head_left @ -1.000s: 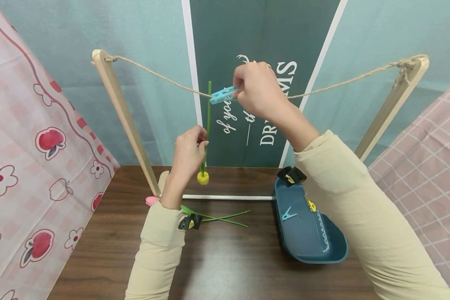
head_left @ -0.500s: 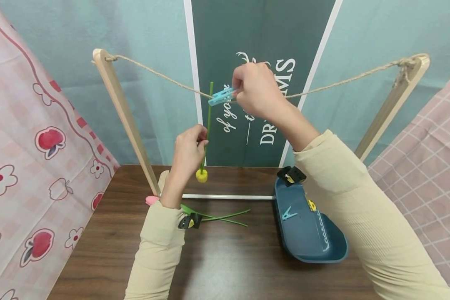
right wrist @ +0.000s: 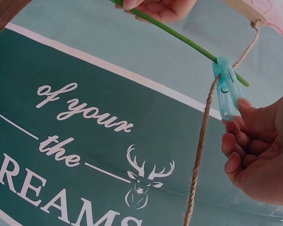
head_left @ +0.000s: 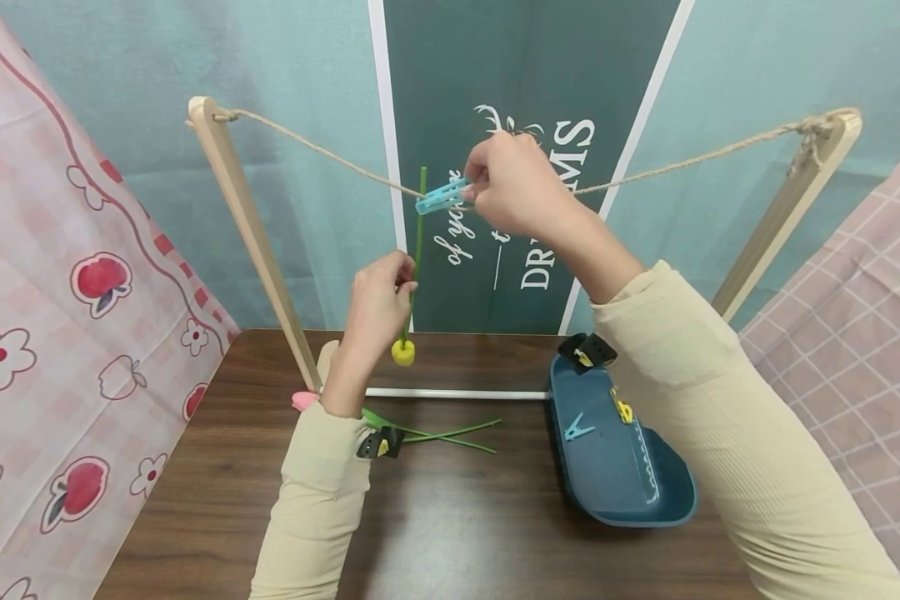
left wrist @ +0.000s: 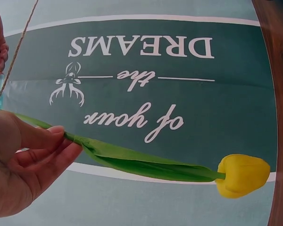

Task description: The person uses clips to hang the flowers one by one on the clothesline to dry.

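One yellow artificial tulip [left wrist: 155, 167] with a green stem hung head-down above the brown wood-grain table [head_left: 457, 517], toward its far edge — the left hand [head_left: 378, 304] pinched its stem, the right hand [head_left: 513, 179] a translucent blue plastic clothespin [head_left: 441, 197] whose tip met stem and beige twine [right wrist: 201, 136]. One end of a dark-blue plastic tray [head_left: 607, 475] lay near that edge.

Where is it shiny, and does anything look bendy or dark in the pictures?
Head view: a pale shine on the brown table, likely reflected light; left wrist view: the white edge of the dark green banner looks curved, maybe from the lens; right wrist view: duller than the head view, though the blue clothespin still shows fairly clearly.
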{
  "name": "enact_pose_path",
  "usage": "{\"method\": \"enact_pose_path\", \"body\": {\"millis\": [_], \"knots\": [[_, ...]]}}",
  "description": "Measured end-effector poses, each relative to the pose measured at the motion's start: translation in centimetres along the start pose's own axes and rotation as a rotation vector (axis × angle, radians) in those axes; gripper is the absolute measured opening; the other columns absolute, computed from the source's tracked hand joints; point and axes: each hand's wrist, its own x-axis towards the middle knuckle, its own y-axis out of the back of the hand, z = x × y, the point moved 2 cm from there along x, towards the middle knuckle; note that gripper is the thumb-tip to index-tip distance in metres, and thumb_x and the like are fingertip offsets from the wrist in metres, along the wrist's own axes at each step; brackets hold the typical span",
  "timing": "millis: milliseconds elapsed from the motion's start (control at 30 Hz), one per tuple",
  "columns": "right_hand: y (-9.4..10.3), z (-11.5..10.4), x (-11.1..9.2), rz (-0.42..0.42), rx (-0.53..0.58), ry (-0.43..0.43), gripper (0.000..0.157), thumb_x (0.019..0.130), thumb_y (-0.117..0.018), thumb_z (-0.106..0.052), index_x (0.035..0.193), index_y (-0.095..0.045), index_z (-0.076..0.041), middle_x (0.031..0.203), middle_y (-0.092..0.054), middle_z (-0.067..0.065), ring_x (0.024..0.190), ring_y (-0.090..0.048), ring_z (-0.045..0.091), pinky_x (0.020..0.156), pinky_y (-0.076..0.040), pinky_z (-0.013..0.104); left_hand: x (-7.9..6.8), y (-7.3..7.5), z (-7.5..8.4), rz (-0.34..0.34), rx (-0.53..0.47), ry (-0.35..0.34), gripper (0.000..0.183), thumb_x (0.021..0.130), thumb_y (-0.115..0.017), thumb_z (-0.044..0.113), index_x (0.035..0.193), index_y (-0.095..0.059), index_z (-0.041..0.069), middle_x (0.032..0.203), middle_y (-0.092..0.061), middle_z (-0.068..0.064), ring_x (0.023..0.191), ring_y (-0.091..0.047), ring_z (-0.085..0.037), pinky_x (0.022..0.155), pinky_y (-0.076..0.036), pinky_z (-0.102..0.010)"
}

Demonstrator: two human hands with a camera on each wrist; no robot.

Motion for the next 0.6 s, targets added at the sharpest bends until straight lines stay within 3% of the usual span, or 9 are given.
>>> {"method": "enact_pose_path", "body": {"millis": [400, 600], "knots": [[0.2, 0.8, -0.4, -0.017, 0.044, -0.001, 0.020, 0.089, -0.056, -0.007, 0.104, -0.064, 0.004, 0.091, -0.063, 0.016, 0.082, -0.050, 0.025, 0.074, -0.040, 0.035, -0.2, -0.5, -0.5, -0.055, -0.009, 0.061, 0.009, 0.084, -0.061, -0.002, 0.093, -0.058, -0.001, 0.085, -0.062, -0.012, 0.080, -0.059, -0.025, 0.072, -0.046, -0.036], [0.1, 1.2, -0.6, -0.019, 0.064, -0.011, 0.018, 0.089, -0.057, -0.007, 0.101, -0.064, 0.003, 0.088, -0.064, 0.014, 0.079, -0.051, 0.023, 0.070, -0.039, 0.032, -0.3, -0.8, -0.9, -0.073, -0.019, 0.071, 0.009, 0.084, -0.060, -0.002, 0.093, -0.058, -0.002, 0.084, -0.062, -0.012, 0.079, -0.059, -0.025, 0.071, -0.046, -0.036]]}}
